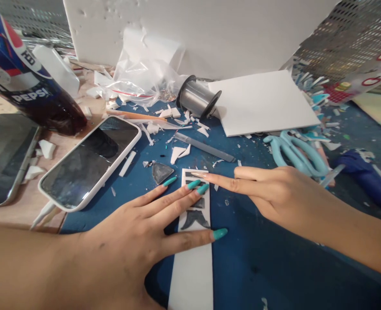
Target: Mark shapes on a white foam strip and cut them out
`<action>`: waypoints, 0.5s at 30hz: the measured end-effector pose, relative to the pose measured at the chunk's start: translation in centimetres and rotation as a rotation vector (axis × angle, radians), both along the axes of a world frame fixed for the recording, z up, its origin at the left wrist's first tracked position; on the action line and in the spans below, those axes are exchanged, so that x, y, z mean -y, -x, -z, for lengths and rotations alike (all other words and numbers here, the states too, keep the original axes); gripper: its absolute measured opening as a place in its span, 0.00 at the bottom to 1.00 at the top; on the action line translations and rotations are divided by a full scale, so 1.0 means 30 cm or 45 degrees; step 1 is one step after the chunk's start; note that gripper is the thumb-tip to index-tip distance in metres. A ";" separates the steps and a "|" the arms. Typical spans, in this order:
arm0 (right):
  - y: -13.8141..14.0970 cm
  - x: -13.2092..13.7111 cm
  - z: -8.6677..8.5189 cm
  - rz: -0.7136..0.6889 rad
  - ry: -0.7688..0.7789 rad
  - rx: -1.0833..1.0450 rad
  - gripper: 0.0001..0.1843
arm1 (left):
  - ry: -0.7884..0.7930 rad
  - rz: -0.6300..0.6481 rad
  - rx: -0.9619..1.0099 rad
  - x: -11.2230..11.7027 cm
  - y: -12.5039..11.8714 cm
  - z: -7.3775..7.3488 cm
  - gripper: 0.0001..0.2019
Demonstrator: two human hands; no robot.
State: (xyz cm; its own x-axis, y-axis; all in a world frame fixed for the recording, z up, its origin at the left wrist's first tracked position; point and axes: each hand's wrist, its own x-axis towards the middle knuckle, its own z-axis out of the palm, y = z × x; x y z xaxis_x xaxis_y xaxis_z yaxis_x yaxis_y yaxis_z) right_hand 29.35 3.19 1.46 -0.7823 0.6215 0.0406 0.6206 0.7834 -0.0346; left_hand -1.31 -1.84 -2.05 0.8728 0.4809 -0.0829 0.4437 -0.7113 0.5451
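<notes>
A long white strip [192,275], apparently foam board, lies lengthwise on the blue mat, with dark grey shapes near its far end. My left hand [142,230] rests flat across it, teal-nailed fingers spread; the fingertips touch the strip and the thumb crosses it below a curved grey shape [195,219]. From the right, my right hand [268,189] reaches in, its index finger stretched onto the strip's far end beside the left fingertips. Its other fingers are curled and partly hidden, and no held object shows. A grey rounded triangular piece [162,173] lies just beyond the left hand.
Around the blue mat [242,258] lie white scraps, a grey blade-like strip [205,147], a spool [198,98], a white board [268,103], light-blue scissors [295,153] and a dark-blue tool [367,176]. Leftward are a white-edged phone [90,163], another phone [6,159] and a Pepsi bottle [32,73].
</notes>
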 end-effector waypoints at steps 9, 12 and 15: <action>0.022 0.027 -0.005 -0.032 -0.295 0.076 0.49 | -0.010 0.044 -0.125 -0.019 -0.029 -0.034 0.50; 0.057 0.028 -0.041 -0.085 -0.331 0.119 0.46 | -0.014 0.006 -0.078 -0.013 -0.022 -0.023 0.51; 0.083 0.017 -0.069 -0.123 -0.330 0.098 0.42 | -0.013 -0.002 -0.039 -0.009 -0.013 -0.008 0.52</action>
State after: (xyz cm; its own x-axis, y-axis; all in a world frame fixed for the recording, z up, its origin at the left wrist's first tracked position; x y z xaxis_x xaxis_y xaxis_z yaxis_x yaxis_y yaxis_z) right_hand 26.87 2.68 3.52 -0.8444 0.5205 0.1266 0.5356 0.8155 0.2192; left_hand -0.93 -1.57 -1.80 0.8691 0.4836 -0.1043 0.4614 -0.7161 0.5237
